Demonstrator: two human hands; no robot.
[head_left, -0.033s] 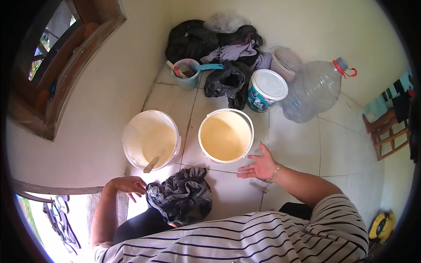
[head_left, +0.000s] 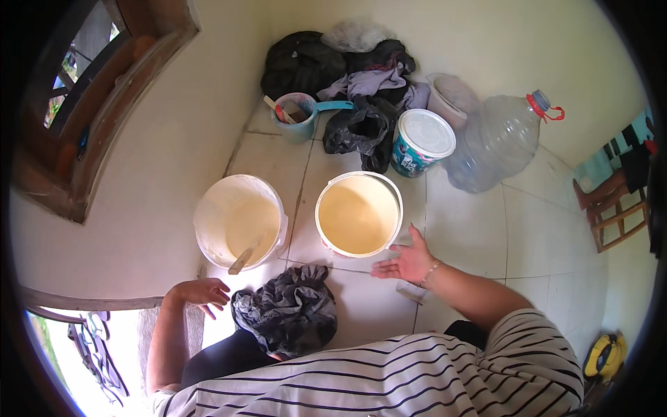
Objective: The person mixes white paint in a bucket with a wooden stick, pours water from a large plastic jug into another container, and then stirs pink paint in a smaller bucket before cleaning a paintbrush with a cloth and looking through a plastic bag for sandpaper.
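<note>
My left hand [head_left: 203, 295] hangs loosely bent with its fingers apart and holds nothing. Just right of it lies a crumpled dark grey cloth [head_left: 288, 311] by my leg. My right hand [head_left: 410, 260] is open, palm up and fingers spread, close to the near right side of a white bucket [head_left: 397, 221] of cream-coloured liquid. Left of that bucket stands a larger white bucket [head_left: 208, 221], also with cream contents. A flat stirring stick [head_left: 241, 261] leans over its near rim. On the tiles behind my right wrist is a small flat pale piece [head_left: 410, 292], partly covered.
Along the back are a blue dipper [head_left: 299, 131] with brush-like tools, a black plastic bag [head_left: 356, 132], a lidded teal paint tub [head_left: 410, 158], a pale bucket [head_left: 448, 101] and a big clear water bottle [head_left: 493, 146]. At far right, a person's leg [head_left: 603, 193] shows by a wooden stool [head_left: 620, 228].
My right hand has shifted very slightly left, toward the near side of the bucket. My left hand and the other things look nearly the same.
</note>
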